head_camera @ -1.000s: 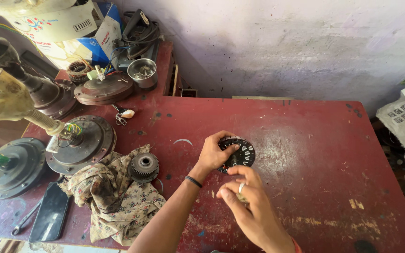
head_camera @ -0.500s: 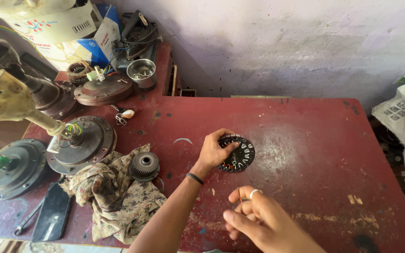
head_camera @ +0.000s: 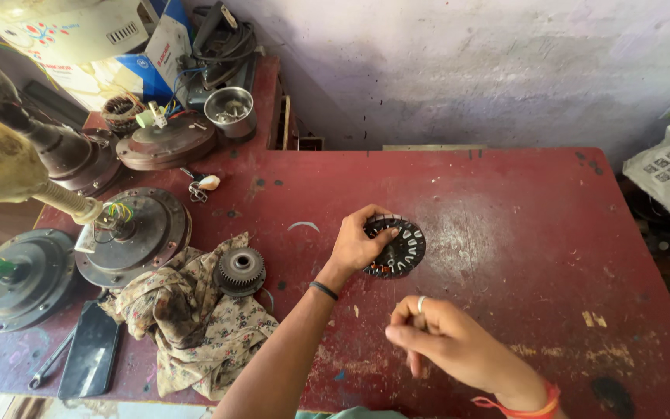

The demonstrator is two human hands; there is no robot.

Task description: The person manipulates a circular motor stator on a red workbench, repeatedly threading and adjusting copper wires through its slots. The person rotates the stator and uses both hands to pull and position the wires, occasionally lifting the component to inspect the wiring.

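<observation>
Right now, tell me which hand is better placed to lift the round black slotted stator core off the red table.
The left hand. Its fingers already rest on the round black slotted stator core on the red table. The right hand hovers nearer the body, fingers pinched together, clear of the core.

From the stator (head_camera: 397, 247), the red counter (head_camera: 521, 225) lies open from 12 through 4 o'clock. At 9 o'clock a toothed rotor (head_camera: 240, 269) sits on a flowered rag (head_camera: 195, 326) (motor housings (head_camera: 137, 233) crowd beyond); the right hand (head_camera: 443, 345) hovers at 6.
</observation>
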